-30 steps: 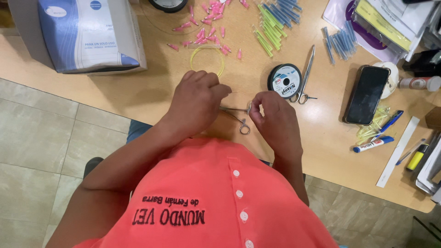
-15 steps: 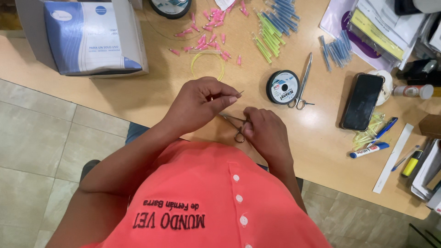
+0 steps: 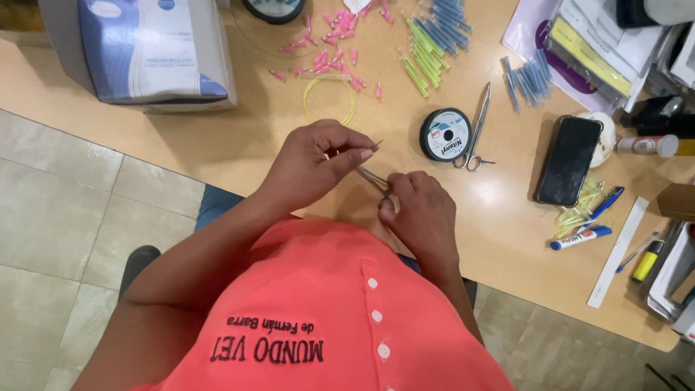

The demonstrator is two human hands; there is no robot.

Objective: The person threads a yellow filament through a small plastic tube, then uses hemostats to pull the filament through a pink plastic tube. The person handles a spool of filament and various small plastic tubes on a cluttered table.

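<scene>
My left hand (image 3: pixel 311 163) is over the front edge of the wooden table (image 3: pixel 239 137), its thumb and forefinger pinched on a thin needle-like piece (image 3: pixel 376 144) that pokes out to the right. My right hand (image 3: pixel 421 211) is just right of it and lower, closed around slim metal forceps (image 3: pixel 372 177) whose tips point up and left toward my left fingers. The two hands are almost touching. My orange shirt hides the table edge below them.
A thread spool (image 3: pixel 444 134) and metal scissors (image 3: pixel 474 130) lie right of my hands, with a black phone (image 3: pixel 568 161) beyond. Pink (image 3: pixel 329 43), green (image 3: pixel 420 54) and blue tubes (image 3: pixel 528 76) are scattered farther back. A yellow line loop (image 3: pixel 329 98), a blue-white box (image 3: pixel 152 51), markers (image 3: pixel 579 237) and a ruler (image 3: pixel 619 250) are also there.
My left hand has turned and now pinches the thin piece with its tip out to the right. The forceps in my right hand have tilted toward it.
</scene>
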